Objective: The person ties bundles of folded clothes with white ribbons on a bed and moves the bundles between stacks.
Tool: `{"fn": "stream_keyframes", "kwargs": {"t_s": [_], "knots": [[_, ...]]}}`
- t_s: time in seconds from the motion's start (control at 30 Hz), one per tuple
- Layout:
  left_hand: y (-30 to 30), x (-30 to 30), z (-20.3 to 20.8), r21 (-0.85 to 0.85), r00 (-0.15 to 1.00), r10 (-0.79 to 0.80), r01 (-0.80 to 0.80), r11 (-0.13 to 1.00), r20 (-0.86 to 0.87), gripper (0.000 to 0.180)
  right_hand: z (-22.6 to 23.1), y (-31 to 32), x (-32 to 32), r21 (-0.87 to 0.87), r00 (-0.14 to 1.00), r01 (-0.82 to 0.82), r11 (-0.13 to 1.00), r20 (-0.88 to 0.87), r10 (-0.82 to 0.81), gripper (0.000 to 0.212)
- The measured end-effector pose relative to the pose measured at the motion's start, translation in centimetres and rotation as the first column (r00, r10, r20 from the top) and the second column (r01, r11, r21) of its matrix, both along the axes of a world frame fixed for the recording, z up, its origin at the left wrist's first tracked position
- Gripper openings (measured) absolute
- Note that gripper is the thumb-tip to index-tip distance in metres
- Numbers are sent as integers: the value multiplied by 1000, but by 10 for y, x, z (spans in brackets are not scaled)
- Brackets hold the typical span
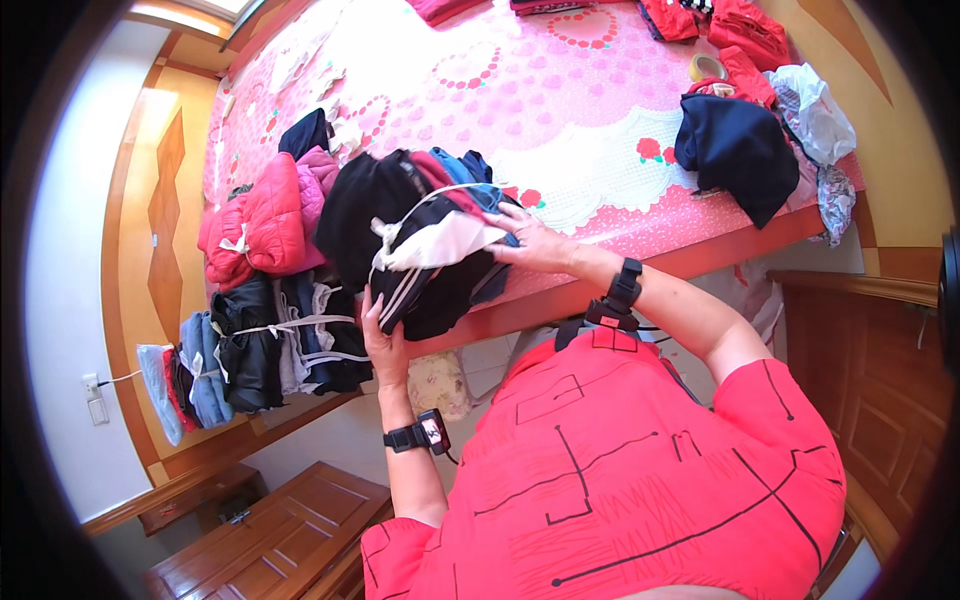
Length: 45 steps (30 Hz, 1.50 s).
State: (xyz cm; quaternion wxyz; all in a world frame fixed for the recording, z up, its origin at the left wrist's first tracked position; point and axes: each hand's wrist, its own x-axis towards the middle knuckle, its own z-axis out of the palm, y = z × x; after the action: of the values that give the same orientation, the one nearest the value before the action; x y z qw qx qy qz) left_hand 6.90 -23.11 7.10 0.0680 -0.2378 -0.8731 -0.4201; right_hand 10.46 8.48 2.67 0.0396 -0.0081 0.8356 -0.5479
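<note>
A bundle of folded clothes [350, 215], mostly black with some red and blue denim, is tied round with a white cloth strip [445, 243] knotted on its left part. It rests near the bed's front edge. My left hand [384, 338] grips its near lower side, beside black fabric with white stripes. On the bundle's right side, my right hand [535, 243] presses against the blue fabric and the strip's end, fingers partly bent round it. Left of the bundle lie a tied pink puffer jacket [270, 215] and a black bundle [250, 345] bound with white strips.
The bed [600, 275] has a pink and white heart-patterned cover. Tied blue clothes [203, 365] sit at the far left. A dark navy cloth [735, 150], a tape roll [706, 68] and a white plastic bag [815, 110] lie at the right. A wooden cabinet [280, 535] stands below left.
</note>
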Motion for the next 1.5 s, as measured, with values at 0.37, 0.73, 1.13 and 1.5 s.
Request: {"fn": "stream_keyframes", "kwargs": {"t_s": [0.37, 0.73, 1.13, 1.5], "knots": [[-66, 11, 12, 495, 704, -64, -429, 755, 707, 54, 35, -66, 7, 358, 895, -175, 917, -330, 300, 64], [12, 5, 67, -82, 949, 314, -312, 947, 14, 67, 40, -62, -6, 300, 889, -212, 930, -336, 311, 65], [-26, -2, 73, -31, 895, 320, -327, 945, 310, 62, 32, -67, -11, 270, 888, -195, 943, -359, 286, 64], [51, -1, 115, -689, 972, 105, -223, 689, -210, 83, 34, -64, -13, 237, 899, -195, 952, -344, 269, 61]]}}
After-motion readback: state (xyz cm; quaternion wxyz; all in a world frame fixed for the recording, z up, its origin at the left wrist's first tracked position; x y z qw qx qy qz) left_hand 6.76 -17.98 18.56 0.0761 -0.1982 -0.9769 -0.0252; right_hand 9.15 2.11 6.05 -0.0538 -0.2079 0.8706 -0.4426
